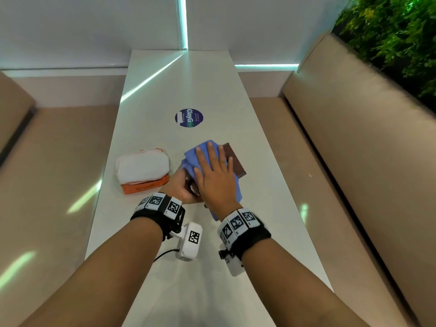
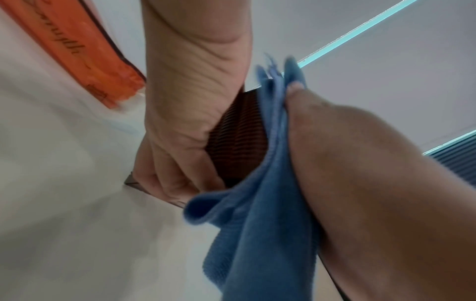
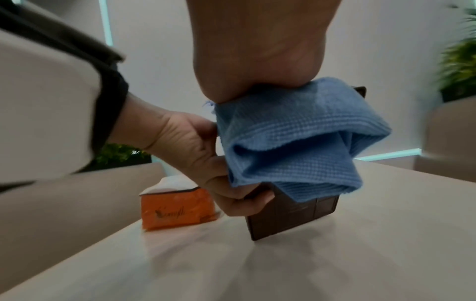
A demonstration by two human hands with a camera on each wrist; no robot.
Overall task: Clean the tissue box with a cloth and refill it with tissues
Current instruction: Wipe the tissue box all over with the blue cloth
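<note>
Tissues: a soft pack of white tissues in an orange plastic wrapper lies on the pale table, just left of the hands, still full by the look of it.
Left hand: the left hand curls round the near-left end of the dark brown ribbed tissue box, bracing it.
Box: it sits mid-table, its long axis running from near-left to far-right (only the far end shows from above).
Cloth: the folded blue microfibre cloth drapes over the box top.
Right hand: the right hand lies flat, fingers spread, pressing the cloth down.
Key relation: wiping strokes likely follow that long axis; the tissue pack is nearer the left hand.
</note>
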